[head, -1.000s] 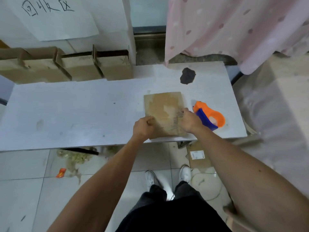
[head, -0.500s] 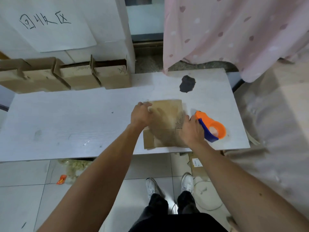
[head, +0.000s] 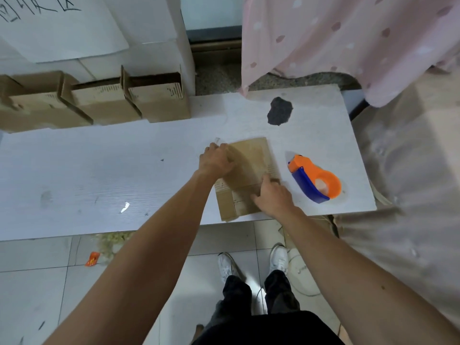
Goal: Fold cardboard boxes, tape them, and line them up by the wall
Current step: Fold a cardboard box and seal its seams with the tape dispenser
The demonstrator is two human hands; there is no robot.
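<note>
Left hand (head: 216, 161), right hand (head: 272, 195) on box (head: 250, 161)

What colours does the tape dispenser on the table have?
The tape dispenser is orange with a blue part along its near side; the head view shows it clearly.

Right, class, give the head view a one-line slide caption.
Left hand and right hand on a flat box on the table, tape dispenser beside it, folded boxes along the wall.
</note>
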